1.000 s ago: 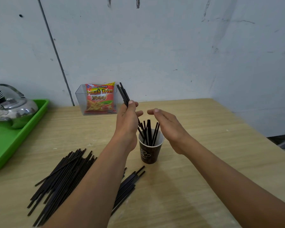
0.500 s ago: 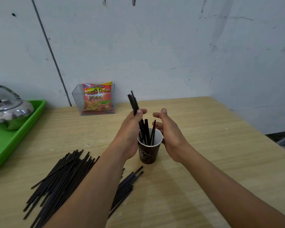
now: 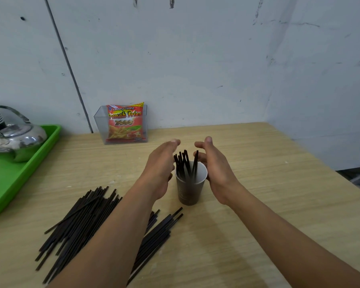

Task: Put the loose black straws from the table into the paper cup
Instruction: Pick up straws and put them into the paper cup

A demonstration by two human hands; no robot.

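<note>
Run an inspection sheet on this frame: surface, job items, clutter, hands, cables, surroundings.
Surface: wooden table.
Job's things: paper cup upright, straws standing in it; loose straws piled front-left.
Clutter: green tray with metal kettle; snack packet in clear box.
Hands: left hand and right hand open, flanking the cup; contact unclear.
Cables: dark line down the wall, cable or seam unclear.
Surroundings: wall pale, scuffed.

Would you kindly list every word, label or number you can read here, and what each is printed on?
"Kentang Goreng": top of the snack packet in the clear box.
"French Fries": same packet, large letters.
"2000": same packet, below that.
Yellow corner print on the packet: unreadable.
Print on the paper cup: too blurred to read.
</note>
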